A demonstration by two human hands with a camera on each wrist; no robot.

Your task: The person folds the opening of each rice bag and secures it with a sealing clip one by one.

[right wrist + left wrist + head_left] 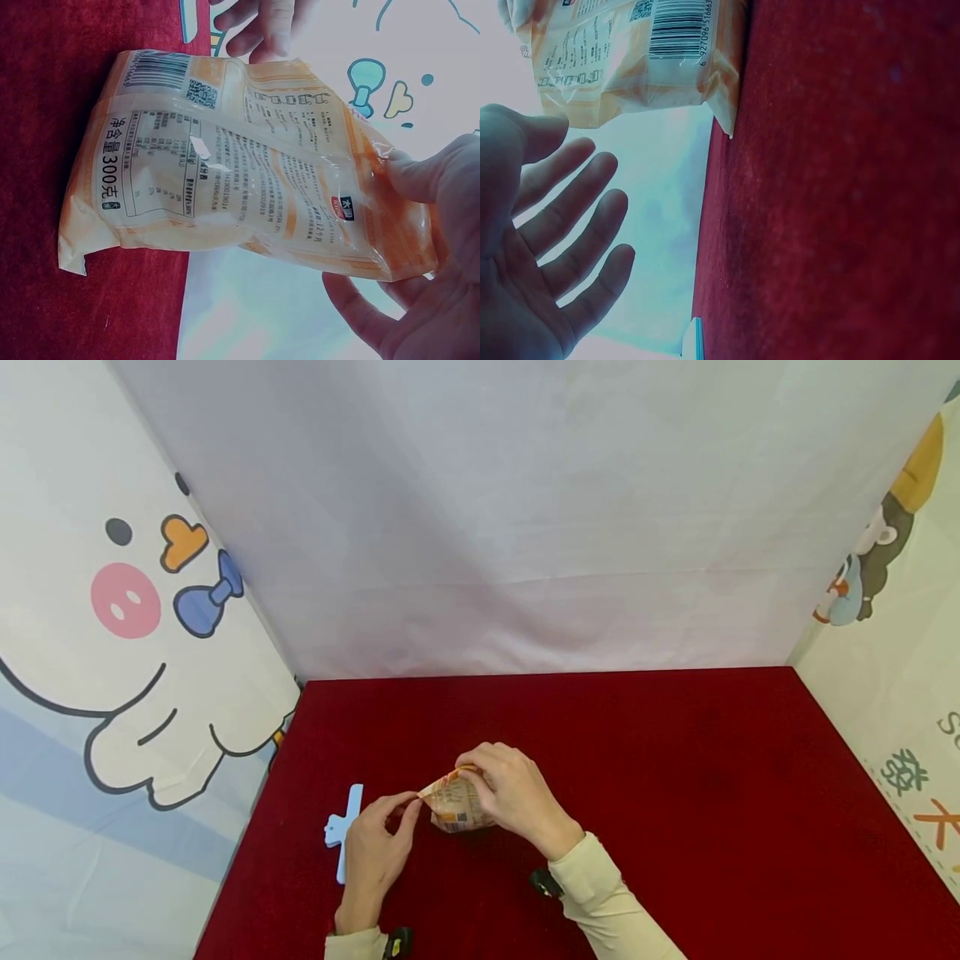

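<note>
An orange-and-clear plastic food bag (225, 157), printed with a barcode and "300克", stands tilted on the red cloth in front of me. My right hand (513, 789) grips its top edge, thumb on the printed face and fingers behind. At the bag's other top corner is my left hand (381, 839). Its thumb tip and forefinger are right at that corner, and the other fingers (585, 225) fan out fairly straight in the left wrist view. Beside the left hand lies a light blue plastic piece (354, 802) with a long straight bar, partly hidden by that hand.
A dark red cloth (675, 777) covers the table. White fabric (525, 527) hangs behind it, with cartoon-printed sheets at the left (75, 652) and right (885, 693). Both wrists carry small dark straps over cream sleeves (607, 893).
</note>
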